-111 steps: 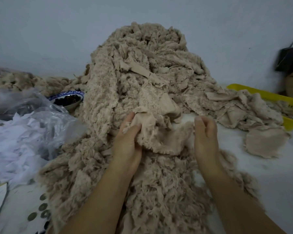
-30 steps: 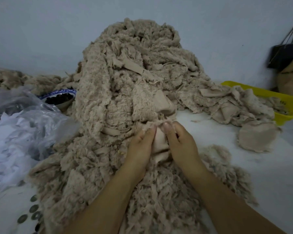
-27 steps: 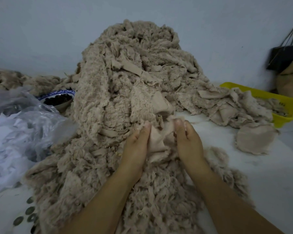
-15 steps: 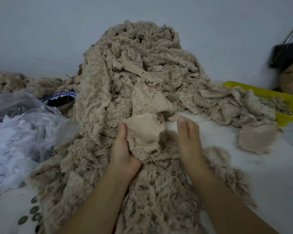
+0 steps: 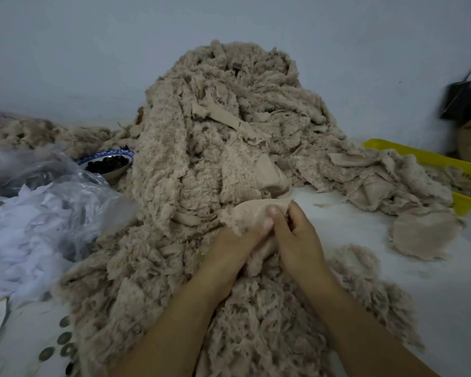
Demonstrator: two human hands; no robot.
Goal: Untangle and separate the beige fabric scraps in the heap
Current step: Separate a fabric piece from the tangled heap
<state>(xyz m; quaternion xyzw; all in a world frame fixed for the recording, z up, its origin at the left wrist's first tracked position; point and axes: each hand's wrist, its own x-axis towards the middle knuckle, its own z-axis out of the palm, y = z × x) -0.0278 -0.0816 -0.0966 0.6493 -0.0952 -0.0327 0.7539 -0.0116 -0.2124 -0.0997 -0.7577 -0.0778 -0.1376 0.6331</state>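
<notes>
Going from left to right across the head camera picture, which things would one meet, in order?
Clear plastic bag of white scraps → blue-rimmed bowl → tall beige heap → flat beige scrap lying apart on the table → black bag.

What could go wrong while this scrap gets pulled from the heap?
The beige scrap pinched by left hand and right hand sits at the foot of the tall heap; a hard tug may bring fabric sliding forward. The blue-rimmed bowl stands beside the heap; shifting fabric might tip or bury it.
</notes>
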